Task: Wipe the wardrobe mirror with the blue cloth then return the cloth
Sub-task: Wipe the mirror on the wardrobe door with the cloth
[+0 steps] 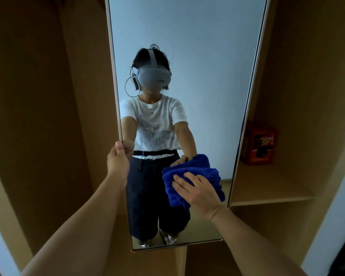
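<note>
1. Two hands work: your left hand (118, 160) grips the mirror (187, 56) by its left edge.
2. Your right hand (197, 191) presses the blue cloth (195, 172) flat-fingered against the lower right glass.

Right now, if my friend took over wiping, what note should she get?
Left hand grips the mirror's left edge, steadying it.
Right hand presses the blue cloth flat on the lower right glass.
Red box sits on the wardrobe shelf to the right.
Done: wiping under way; how much is clean can't be told.
Left: finish the glass, then return the cloth.
</note>
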A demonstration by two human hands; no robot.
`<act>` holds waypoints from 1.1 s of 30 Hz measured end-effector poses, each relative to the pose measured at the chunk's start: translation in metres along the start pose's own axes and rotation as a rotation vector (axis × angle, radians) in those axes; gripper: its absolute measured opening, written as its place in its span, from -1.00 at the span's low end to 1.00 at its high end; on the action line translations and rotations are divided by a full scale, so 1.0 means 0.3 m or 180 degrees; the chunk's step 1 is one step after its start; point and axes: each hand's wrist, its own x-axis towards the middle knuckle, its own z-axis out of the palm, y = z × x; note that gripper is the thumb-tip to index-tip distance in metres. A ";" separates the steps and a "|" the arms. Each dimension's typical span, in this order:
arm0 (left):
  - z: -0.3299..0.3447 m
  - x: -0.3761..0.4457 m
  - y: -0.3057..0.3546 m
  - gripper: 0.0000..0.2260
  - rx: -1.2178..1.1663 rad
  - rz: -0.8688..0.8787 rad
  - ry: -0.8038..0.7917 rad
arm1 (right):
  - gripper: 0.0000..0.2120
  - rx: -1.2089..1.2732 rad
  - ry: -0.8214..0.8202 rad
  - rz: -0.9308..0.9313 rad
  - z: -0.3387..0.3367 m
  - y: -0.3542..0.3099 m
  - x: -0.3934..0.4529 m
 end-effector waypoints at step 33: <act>0.027 -0.004 -0.093 -0.52 0.0017 -0.0293 0.0245 | -0.63 0.0166 -0.0033 0.0046 0.014 0.036 -0.067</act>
